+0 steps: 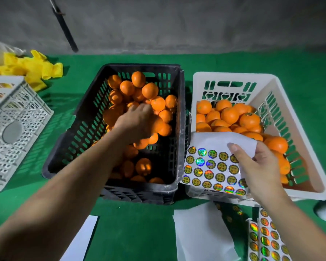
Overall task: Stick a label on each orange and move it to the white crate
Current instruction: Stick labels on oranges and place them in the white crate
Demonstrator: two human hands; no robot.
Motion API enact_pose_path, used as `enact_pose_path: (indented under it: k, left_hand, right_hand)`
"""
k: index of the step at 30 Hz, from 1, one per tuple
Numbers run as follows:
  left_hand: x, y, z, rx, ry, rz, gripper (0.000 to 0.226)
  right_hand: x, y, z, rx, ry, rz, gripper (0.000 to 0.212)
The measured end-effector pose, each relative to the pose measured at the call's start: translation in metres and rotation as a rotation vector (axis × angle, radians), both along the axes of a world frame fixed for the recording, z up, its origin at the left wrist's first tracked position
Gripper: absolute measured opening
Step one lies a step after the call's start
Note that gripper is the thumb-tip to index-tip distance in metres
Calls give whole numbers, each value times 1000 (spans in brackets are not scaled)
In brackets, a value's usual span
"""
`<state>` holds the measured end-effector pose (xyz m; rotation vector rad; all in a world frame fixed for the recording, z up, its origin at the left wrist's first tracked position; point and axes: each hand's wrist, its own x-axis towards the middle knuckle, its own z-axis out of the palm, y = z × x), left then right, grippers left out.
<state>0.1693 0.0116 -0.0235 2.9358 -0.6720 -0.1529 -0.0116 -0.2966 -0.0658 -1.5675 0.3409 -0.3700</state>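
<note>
A black crate (83,129) in the middle holds several oranges (150,90). My left hand (137,121) reaches down into it, its fingers curled over an orange (161,127) in the pile; the grip is blurred. To the right stands the white crate (233,77) with several oranges (230,115) inside. My right hand (258,166) holds a sheet of round holographic labels (209,168) over the white crate's near left corner, thumb on the folded-back white backing.
More label sheets (265,238) and white backing paper (201,232) lie on the green table in front of the crates. Another white paper (83,240) is at the front left. A white perforated crate (13,129) and yellow netting (32,68) sit at the left.
</note>
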Motion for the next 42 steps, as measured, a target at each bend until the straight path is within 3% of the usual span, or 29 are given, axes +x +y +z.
enact_pose_path:
  k: [3, 5, 7, 12, 16, 19, 21, 24, 26, 28, 30, 33, 42]
  left_hand:
    - [-38, 13, 9, -662, -84, 146, 86]
    - [-83, 8, 17, -989, 65, 117, 93]
    - [-124, -6, 19, -1187, 205, 75, 88]
    - [-187, -34, 18, -1476, 493, 68, 77]
    - [-202, -34, 8, -1415, 673, 32, 93]
    - [-211, -39, 14, -1397, 668, -2, 73]
    - [-220, -46, 19, -1441, 638, 2, 64]
    - [-235, -52, 19, -1470, 612, 26, 65]
    - [-244, -53, 24, -1426, 545, 35, 69]
    - [-251, -52, 29, -1363, 472, 2, 74]
    - [-255, -50, 34, -1314, 450, -62, 77]
    - [-258, -45, 42, -1267, 465, -104, 82]
    - [-266, -40, 43, -1258, 481, -133, 82]
  right_hand:
    - [1, -1, 0, -19, 8, 3, 24]
    - [1, -2, 2, 9, 23, 19, 19]
    - [1, -3, 6, 65, 42, 19, 17]
    - [-20, 10, 33, 288, -7, 19, 28]
    - [-48, 15, 58, 349, -46, 31, 34]
    - [-63, 17, 75, 270, -72, 44, 32]
    - [-70, 23, 84, 7, -61, -44, 43]
    - [-84, 31, 91, -611, -99, -250, 75]
    - [-98, 38, 97, -988, -246, -201, 62]
    - [-106, 41, 102, -1123, -362, 62, 42]
    - [-110, 44, 104, -1098, -386, 231, 34]
    - [-114, 45, 110, -905, -305, 309, 31]
    - [-122, 48, 111, -546, -133, 286, 14]
